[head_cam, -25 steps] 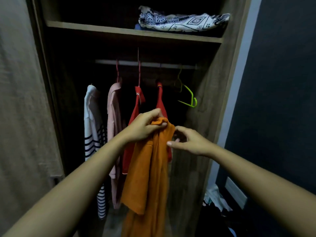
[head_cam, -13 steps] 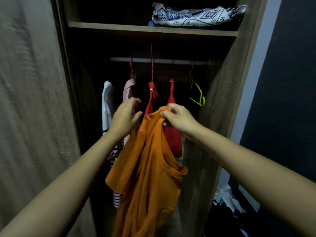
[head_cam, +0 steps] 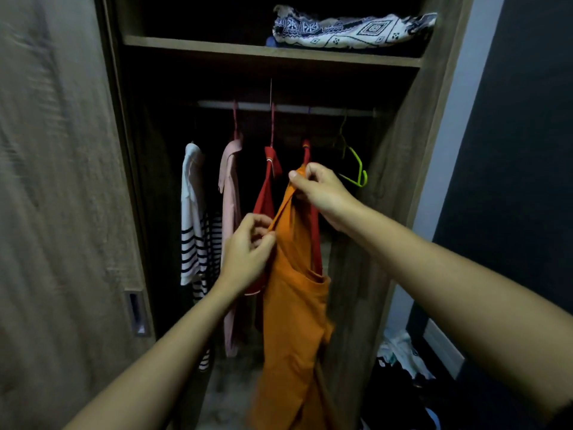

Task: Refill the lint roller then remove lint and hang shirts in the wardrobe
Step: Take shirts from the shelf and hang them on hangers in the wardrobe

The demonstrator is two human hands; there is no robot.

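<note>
A person holds an orange shirt [head_cam: 294,305] up in front of an open wardrobe [head_cam: 400,169], the garment hanging long axis vertical, its top edge raised toward the rail [head_cam: 325,109] and its hem running out of the bottom of the view. The right hand [head_cam: 322,193] has its fingers closed in a pinch on the shirt's topmost point, just in front of the rightmost red garment; the left hand [head_cam: 248,252], lower and to the left, has its fingers closed on the sloping edge of the same shirt.

Four garments hang on the rail behind: one white shirt with dark stripes [head_cam: 193,225], one pale pink shirt [head_cam: 230,193] and two red garments [head_cam: 267,187], the second largely hidden behind the orange cloth and the right hand. One empty yellow-green hanger [head_cam: 356,169] hangs at the rail's right end. On the shelf [head_cam: 192,45] above lies one folded patterned cloth [head_cam: 350,29], white with dark motifs.

The wardrobe's interior is dim, and the hanger hooks are hard to make out. The sliding door [head_cam: 62,212] at left is blurred. A heap of clothing [head_cam: 400,358] on the floor at lower right is too dark to tell apart.
</note>
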